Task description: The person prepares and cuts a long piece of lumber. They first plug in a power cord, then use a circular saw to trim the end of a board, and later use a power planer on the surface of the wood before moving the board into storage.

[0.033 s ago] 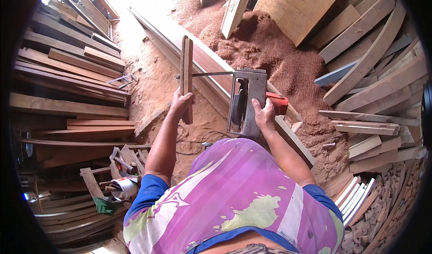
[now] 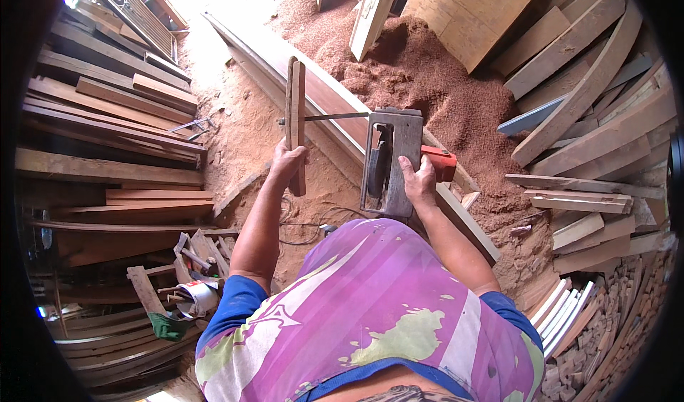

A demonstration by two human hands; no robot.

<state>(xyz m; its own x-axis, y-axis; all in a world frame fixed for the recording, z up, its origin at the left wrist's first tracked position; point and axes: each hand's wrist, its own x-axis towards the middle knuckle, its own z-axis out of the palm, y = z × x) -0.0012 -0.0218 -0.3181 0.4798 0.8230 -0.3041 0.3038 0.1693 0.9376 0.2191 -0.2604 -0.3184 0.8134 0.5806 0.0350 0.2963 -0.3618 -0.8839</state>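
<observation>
My left hand (image 2: 291, 158) is wrapped round an upright wooden strip (image 2: 297, 89) attached to a thin metal rod (image 2: 332, 116). The rod runs rightward to a handheld circular saw (image 2: 399, 135), whose grey base plate faces up with the blade showing in its slot. My right hand (image 2: 420, 178) grips the saw at the right side of the plate, beside its orange housing (image 2: 445, 163). Behind both, a long reddish board (image 2: 328, 103) with pale edges lies diagonally across the sandy floor.
Timber is stacked along the left (image 2: 114, 160) and right (image 2: 577, 138). Reddish sawdust (image 2: 456, 96) is heaped behind the board. A plywood sheet (image 2: 463, 10) leans at the top. Offcuts (image 2: 153, 291) sit lower left, and a dark cord (image 2: 303, 242) lies on the floor near my body.
</observation>
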